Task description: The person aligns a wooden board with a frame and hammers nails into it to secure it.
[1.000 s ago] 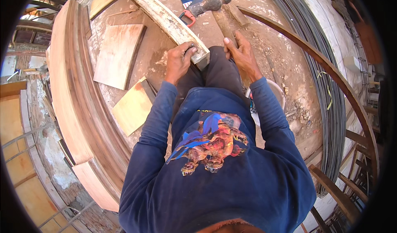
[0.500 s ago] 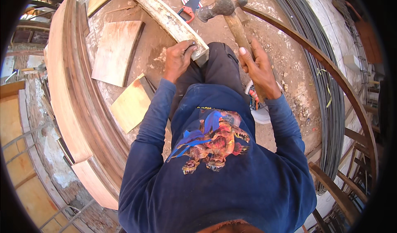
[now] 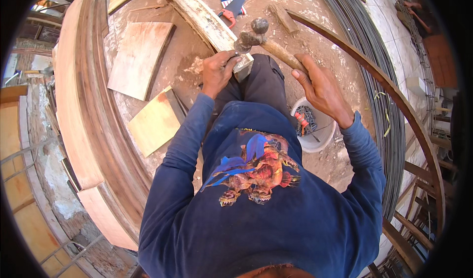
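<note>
My right hand grips the wooden handle of a hammer with a rounded steel head. The hammer head is just above the end of a long, whitish, worn wooden beam, close to my left fingertips. My left hand is closed in a pinch at that beam end, thumb against forefinger. Whatever is between those fingers is too small and too covered to make out. The beam's near end lies between my knees.
A white bucket holding nails and an orange-handled tool stands right of my legs. A red-handled saw lies beyond the beam. Cut boards and stacked curved timbers are at left; rods and a curved strip at right.
The hammer has swung down and left, its head now by my left fingertips. My right hand has turned and shifted right, uncovering more of the bucket. My left hand keeps its pinch.
</note>
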Demonstrator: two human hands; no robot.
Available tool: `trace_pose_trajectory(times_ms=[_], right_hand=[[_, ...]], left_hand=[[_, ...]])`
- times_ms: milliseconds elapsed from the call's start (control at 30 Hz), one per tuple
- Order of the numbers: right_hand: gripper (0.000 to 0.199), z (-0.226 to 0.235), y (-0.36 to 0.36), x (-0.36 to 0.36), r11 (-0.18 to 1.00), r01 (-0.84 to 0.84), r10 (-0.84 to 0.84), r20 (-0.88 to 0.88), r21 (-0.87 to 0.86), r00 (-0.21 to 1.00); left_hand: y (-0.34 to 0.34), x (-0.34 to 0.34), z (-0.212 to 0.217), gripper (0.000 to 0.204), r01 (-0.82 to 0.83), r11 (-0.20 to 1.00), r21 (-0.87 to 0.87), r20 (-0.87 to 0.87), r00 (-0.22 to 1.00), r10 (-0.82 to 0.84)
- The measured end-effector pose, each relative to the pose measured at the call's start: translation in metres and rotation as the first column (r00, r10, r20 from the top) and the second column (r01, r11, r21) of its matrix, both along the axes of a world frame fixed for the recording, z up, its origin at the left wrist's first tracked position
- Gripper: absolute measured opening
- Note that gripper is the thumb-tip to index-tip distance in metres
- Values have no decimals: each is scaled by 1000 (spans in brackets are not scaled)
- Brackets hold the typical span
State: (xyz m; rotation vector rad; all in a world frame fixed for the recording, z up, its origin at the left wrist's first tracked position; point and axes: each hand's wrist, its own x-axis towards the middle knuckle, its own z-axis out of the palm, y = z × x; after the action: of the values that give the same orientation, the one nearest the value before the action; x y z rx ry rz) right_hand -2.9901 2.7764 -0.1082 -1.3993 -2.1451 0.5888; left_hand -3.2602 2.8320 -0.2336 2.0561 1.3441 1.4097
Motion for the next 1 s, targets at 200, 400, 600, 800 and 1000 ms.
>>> trace_pose_trajectory(times_ms=[200, 400, 600, 800, 1000], right_hand=[[30, 9, 3, -9, 998, -59, 57, 67, 32, 996], [31, 24, 7, -16, 996, -78, 81, 120, -32, 989], [31, 5, 4, -15, 994, -24, 11, 126, 108, 992], [29, 15, 2, -19, 998, -50, 42, 183, 41, 982], [32, 5, 0, -19, 999, -25, 19, 166, 35, 986]], left_hand=[[-1, 2, -6, 12, -15, 1000, 9, -22, 1000, 16], [3, -1, -15, 11, 6, 999, 41, 32, 999, -8], [2, 3, -16, 12, 24, 998, 62, 47, 999, -27], [-1, 3, -18, 12, 10, 999, 51, 43, 999, -12], [-2, 3, -13, 12, 14, 997, 82, 33, 999, -17]])
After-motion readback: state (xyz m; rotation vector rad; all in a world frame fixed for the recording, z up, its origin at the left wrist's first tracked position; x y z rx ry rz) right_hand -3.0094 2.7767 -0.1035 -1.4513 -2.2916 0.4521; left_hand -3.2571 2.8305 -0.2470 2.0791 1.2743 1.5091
